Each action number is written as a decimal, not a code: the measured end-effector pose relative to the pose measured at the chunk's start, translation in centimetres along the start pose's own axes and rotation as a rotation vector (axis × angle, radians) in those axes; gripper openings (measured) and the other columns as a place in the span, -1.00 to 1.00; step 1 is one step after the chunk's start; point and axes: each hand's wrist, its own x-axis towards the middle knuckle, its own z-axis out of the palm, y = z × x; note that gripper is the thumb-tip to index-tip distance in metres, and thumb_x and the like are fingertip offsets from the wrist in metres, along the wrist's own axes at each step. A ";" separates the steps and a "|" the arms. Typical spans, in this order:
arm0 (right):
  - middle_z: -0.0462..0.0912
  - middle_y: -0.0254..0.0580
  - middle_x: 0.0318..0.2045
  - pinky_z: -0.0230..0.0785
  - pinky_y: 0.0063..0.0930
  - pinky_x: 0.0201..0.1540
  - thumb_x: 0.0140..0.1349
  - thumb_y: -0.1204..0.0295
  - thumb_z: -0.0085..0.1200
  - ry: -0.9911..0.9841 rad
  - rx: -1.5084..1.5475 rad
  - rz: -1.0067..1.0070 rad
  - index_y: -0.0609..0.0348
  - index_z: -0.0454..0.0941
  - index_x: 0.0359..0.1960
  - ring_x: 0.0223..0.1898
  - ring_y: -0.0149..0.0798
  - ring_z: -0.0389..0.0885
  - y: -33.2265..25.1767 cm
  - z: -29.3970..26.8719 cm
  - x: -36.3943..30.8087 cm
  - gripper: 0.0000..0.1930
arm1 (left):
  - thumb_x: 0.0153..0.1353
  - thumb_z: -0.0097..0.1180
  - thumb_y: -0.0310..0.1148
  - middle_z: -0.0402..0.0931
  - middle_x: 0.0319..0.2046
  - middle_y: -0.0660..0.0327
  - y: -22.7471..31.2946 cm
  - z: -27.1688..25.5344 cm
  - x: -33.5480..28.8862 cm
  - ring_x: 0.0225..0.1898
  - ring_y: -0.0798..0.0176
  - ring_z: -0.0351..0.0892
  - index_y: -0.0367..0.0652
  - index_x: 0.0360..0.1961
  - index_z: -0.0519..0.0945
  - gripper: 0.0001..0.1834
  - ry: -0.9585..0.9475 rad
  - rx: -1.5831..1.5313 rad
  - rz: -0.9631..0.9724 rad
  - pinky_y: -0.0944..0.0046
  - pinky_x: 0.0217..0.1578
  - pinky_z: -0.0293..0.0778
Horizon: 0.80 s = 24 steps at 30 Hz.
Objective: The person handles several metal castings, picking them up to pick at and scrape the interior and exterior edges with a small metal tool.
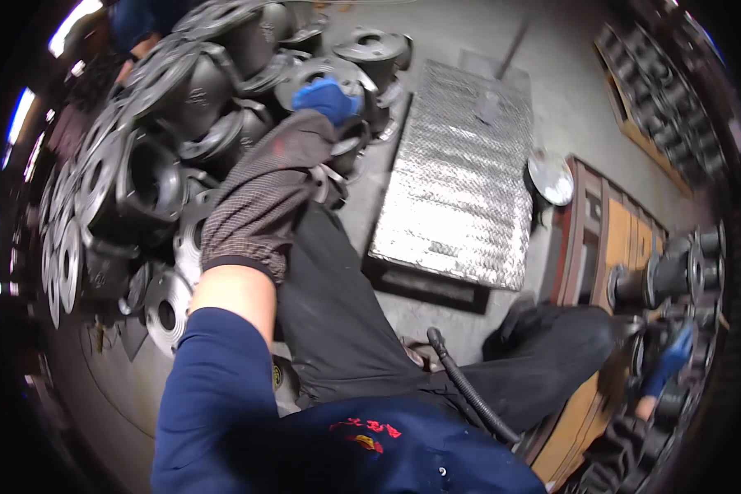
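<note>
My left hand (328, 100), in a blue glove, reaches far forward to a grey metal flanged casting (300, 76) at the edge of a heap. Its fingers are curled at the casting's centre hole and look closed on it. My right hand (672, 356), also gloved in blue, lies low at the right with its fingers stretched out. It rests against dark flanged castings (671, 276) that stand on a wooden pallet; its fingertips are small in view.
More castings (152, 177) are piled high on my left. Ahead stands a low metal-topped platform (461, 181), with a round-topped stool or can (550, 176) beside it. A ribbed black hose (469, 391) crosses my lap. Another loaded pallet (634, 123) is far right; a person (132, 25) is at far left.
</note>
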 end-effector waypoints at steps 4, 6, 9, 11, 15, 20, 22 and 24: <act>0.53 -0.22 -0.01 0.37 -0.57 -0.09 0.42 0.22 -0.28 -0.134 1.020 0.404 0.23 0.34 0.17 0.01 -0.38 0.49 -23.5 -9.1 14.4 -0.57 | -0.07 0.23 -0.01 0.44 0.05 0.09 -3.2 2.4 2.0 0.12 0.00 0.39 -0.05 0.27 0.20 -0.13 0.118 0.317 0.066 -0.09 0.19 0.13; 0.51 -0.21 0.01 0.37 -0.57 -0.09 0.42 0.22 -0.29 -0.210 1.129 0.353 0.21 0.33 0.18 0.00 -0.39 0.48 -28.6 -11.5 16.8 -0.57 | -0.10 0.27 -0.13 0.53 -0.07 0.03 -2.6 2.7 2.6 -0.03 0.01 0.52 -0.04 0.30 0.17 -0.10 0.106 0.343 0.072 0.11 0.04 0.37; 0.47 -0.14 0.07 0.33 -0.51 -0.02 0.41 0.27 -0.33 -0.263 1.212 0.251 0.25 0.32 0.19 0.00 -0.36 0.47 -32.8 -10.1 17.2 -0.57 | -0.14 0.19 -0.27 0.57 -0.20 0.01 -1.6 2.4 3.2 -0.15 0.02 0.58 -0.16 0.27 0.20 -0.15 0.076 0.323 0.150 0.13 -0.13 0.48; 0.48 -0.15 -0.01 0.29 -0.51 -0.08 0.34 0.40 -0.34 -0.237 1.316 0.187 0.27 0.35 0.16 -0.09 -0.38 0.44 -35.5 -8.0 16.4 -0.59 | -0.15 0.19 -0.27 0.57 -0.20 -0.01 -0.5 2.8 1.7 -0.15 0.02 0.58 -0.20 0.26 0.20 -0.14 0.065 0.297 0.121 0.13 -0.13 0.48; 0.47 -0.46 -0.40 0.12 -0.80 -0.52 0.24 0.55 -0.21 -0.419 1.531 0.343 0.25 0.41 0.10 -0.57 -0.67 0.25 -38.9 -5.7 15.5 -0.62 | -0.22 0.20 -0.28 0.56 -0.22 -0.06 0.8 2.2 -1.0 -0.17 -0.02 0.58 -0.32 0.12 0.36 -0.23 0.022 0.165 0.118 0.12 -0.15 0.48; 0.46 -0.36 -0.53 0.27 -0.66 -0.41 0.30 0.38 -0.06 -0.481 1.512 0.383 0.27 0.49 -0.01 -0.49 -0.58 0.37 -40.0 -6.0 15.3 -0.71 | -0.31 0.36 -0.13 0.58 -0.35 -0.07 1.8 1.7 -3.2 -0.25 -0.07 0.59 -0.30 -0.24 0.53 -0.40 -0.003 0.014 0.342 0.09 -0.23 0.50; 0.53 -0.24 -0.50 0.34 -0.59 -0.32 0.30 0.36 -0.05 -0.541 1.539 0.393 0.27 0.49 -0.03 -0.45 -0.47 0.47 -40.0 -5.2 14.5 -0.71 | -0.28 0.33 -0.15 0.57 -0.40 -0.09 4.7 1.9 -7.7 -0.31 -0.09 0.59 -0.32 -0.23 0.52 -0.42 0.098 0.017 0.453 0.05 -0.28 0.50; 0.57 -0.07 -0.46 0.36 -0.52 -0.33 0.29 0.34 -0.05 -0.561 1.375 0.391 0.23 0.51 -0.06 -0.44 -0.34 0.54 -39.0 -4.8 14.1 -0.72 | -0.23 0.23 -0.22 0.55 -0.45 -0.07 8.6 3.4 -12.4 -0.42 -0.08 0.57 -0.40 -0.06 0.45 -0.34 -0.037 -0.006 0.428 0.07 -0.38 0.49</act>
